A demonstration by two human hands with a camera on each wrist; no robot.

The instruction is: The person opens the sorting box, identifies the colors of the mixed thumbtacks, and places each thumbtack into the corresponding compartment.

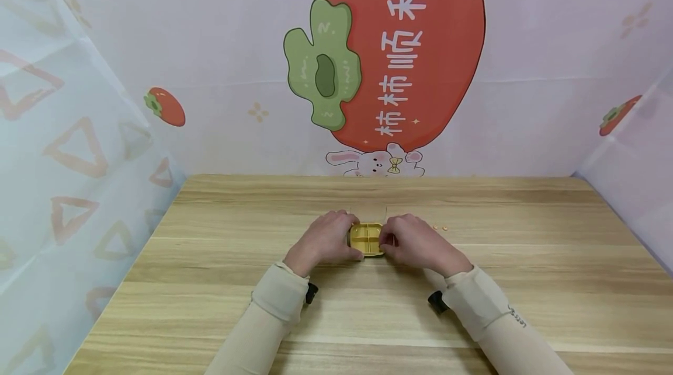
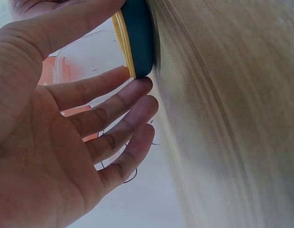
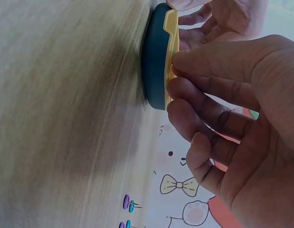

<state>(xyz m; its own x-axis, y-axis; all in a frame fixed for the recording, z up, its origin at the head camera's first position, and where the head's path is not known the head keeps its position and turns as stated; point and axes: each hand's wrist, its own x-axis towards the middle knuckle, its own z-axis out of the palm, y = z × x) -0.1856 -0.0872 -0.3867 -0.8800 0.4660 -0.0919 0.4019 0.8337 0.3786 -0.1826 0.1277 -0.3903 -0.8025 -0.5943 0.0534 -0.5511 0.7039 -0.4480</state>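
Note:
A small pill box (image 1: 360,245) with a yellow tray split into compartments and a dark teal outer shell (image 3: 154,61) lies on the table. Its clear lid (image 2: 90,53) stands raised behind it. My left hand (image 1: 330,239) holds the box from the left side, thumb at the near edge and fingers at the far edge. At the right compartments is my right hand (image 1: 417,242), thumb and index finger pinched together at the tray's rim. A tiny green piece (image 3: 174,52) shows at those fingertips; most of it is hidden.
To the right of the box, on the wooden table (image 1: 526,281), lie several thumbtacks, among them a purple thumbtack (image 3: 126,202) and a teal thumbtack (image 3: 132,206) with their pins exposed. A printed cloth backdrop (image 1: 236,42) rises behind the table's far edge.

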